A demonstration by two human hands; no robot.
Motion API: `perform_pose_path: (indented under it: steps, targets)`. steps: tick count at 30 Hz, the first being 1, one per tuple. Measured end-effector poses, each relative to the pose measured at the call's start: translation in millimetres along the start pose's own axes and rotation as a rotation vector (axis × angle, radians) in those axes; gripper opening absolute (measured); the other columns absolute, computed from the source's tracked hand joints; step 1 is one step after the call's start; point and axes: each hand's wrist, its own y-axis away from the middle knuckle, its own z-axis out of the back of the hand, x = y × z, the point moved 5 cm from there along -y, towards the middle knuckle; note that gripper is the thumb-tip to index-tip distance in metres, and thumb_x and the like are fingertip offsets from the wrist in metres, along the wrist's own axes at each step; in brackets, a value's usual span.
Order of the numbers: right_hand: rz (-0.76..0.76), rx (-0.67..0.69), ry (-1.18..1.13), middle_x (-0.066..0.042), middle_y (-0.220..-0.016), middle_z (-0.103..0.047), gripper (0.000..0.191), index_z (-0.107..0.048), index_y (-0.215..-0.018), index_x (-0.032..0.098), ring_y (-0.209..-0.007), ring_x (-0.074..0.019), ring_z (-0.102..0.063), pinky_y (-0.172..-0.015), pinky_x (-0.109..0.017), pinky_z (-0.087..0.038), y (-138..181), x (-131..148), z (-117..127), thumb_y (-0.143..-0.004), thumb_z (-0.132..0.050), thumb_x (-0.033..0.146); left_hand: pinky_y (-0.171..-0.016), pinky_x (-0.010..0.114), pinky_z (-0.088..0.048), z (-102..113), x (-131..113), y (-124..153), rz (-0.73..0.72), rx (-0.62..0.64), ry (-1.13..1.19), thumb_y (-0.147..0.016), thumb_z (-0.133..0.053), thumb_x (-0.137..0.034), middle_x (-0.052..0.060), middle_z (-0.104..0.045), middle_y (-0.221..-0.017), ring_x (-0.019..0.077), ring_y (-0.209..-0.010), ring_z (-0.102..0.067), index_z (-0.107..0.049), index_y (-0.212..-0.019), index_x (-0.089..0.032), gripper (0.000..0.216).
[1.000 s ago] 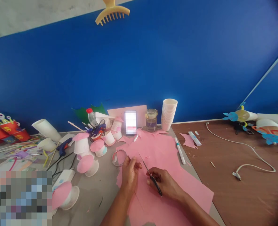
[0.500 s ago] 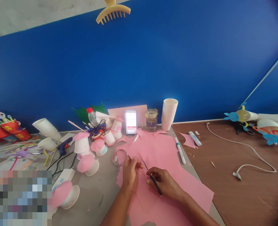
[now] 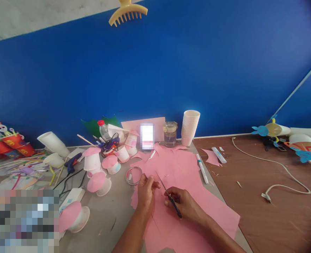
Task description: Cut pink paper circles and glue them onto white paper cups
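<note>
Scissors (image 3: 168,194) gripped in right hand (image 3: 185,207), fingers closed through the handles, blades pointing up toward a small pink piece. Left hand (image 3: 145,193) pinching that piece at fingertips, to keep it steady above the pink paper (image 3: 187,168) spread flat on the surface (image 3: 110,218). Roll of tape (image 3: 133,175) just beside, within reach.

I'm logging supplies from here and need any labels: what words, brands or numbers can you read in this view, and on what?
None can be read.
Red cups at far left: yellow marks, too small to read.
Bottle with red cap: no label legible.
White marker beside the pink paper: print too small.
Upright card by the jar: blurred out.
</note>
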Motion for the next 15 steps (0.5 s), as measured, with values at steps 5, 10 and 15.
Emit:
perform_pose_path:
  steps: [5, 10, 15]
  targets:
    - [-0.003, 0.003, 0.005, 0.006, -0.058, -0.039, 0.021, -0.06, -0.087, 0.015, -0.054, -0.0092, -0.033, -0.051, -0.023, -0.026, -0.7, -3.3, -0.9, -0.076, -0.061, 0.032, -0.058, 0.025, -0.044, -0.8, -0.2, 0.2, 0.003, 0.009, -0.016, -0.069, -0.069, -0.029, -0.008, -0.047, -0.052, 0.0088, -0.048, -0.052, -0.04, -0.064, -0.02, 0.031]
    - [0.004, 0.0, 0.008, 0.006, -0.058, -0.041, 0.021, -0.06, -0.087, 0.015, -0.054, -0.0093, -0.035, -0.051, -0.023, -0.026, -1.2, -3.2, -0.8, -0.076, -0.062, 0.033, -0.058, 0.024, -0.044, -0.4, 0.3, -0.5, 0.0, 0.009, -0.01, -0.068, -0.07, -0.03, -0.008, -0.047, -0.052, 0.0088, -0.048, -0.052, -0.04, -0.065, -0.02, 0.031]
    - [0.005, -0.002, 0.012, 0.006, -0.058, -0.041, 0.023, -0.061, -0.087, 0.015, -0.054, -0.0092, -0.035, -0.051, -0.022, -0.027, 0.2, -1.9, -0.2, -0.076, -0.063, 0.036, -0.058, 0.025, -0.044, -0.4, 0.3, -0.4, 0.007, 0.009, -0.006, -0.067, -0.071, -0.031, -0.009, -0.048, -0.052, 0.0091, -0.048, -0.053, -0.041, -0.064, -0.021, 0.032]
